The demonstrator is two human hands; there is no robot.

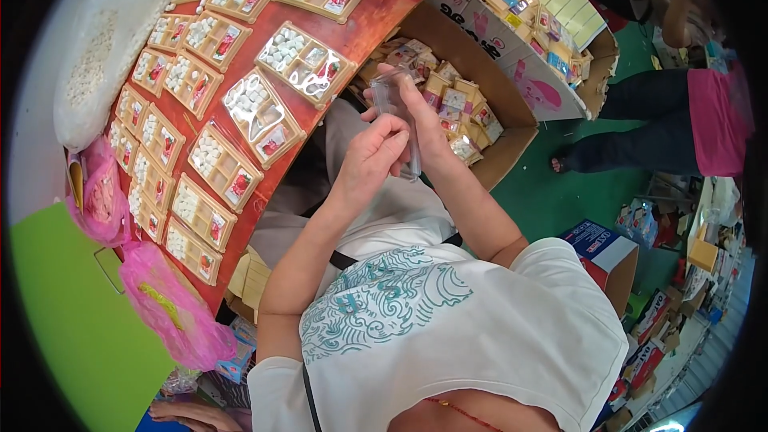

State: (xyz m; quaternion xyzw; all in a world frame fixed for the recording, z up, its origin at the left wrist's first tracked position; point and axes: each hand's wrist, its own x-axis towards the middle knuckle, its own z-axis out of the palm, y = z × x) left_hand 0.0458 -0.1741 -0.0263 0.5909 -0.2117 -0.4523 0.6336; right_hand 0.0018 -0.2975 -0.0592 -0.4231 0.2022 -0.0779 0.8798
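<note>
A person's two bare hands hold a narrow, clear, glossy plastic packet (386, 102) in front of the lap, just beyond the edge of a red bench (392, 0). It appears to be a bundle of thin film sleeves, though glare hides how many layers there are.

The left hand (370, 150) has its thumb and bent fingers together, pinching the packet near its middle. The right hand (426, 124) cradles the far side, thumb along one edge and fingers clamped around the back. The packet stands lengthwise between the two palms, its lower end showing below the left fingers.

By its look, the plastic should be very light, limp across its width and slippery, with layers likely to cling together. It would probably crease or tear before it broke. The long edges seem the best place to hold, with a light pinch at one corner to part a layer.

To the left, rows of tan, rectangular compartment trays (192, 80) cover much of the bench, holding small white pieces and cards with red pictures. The nearest trays shine as if covered in clear film. Behind the hands, an open brown cardboard box (512, 148) holds many small packed pieces. At the right stands another person in dark trousers (640, 128).
</note>
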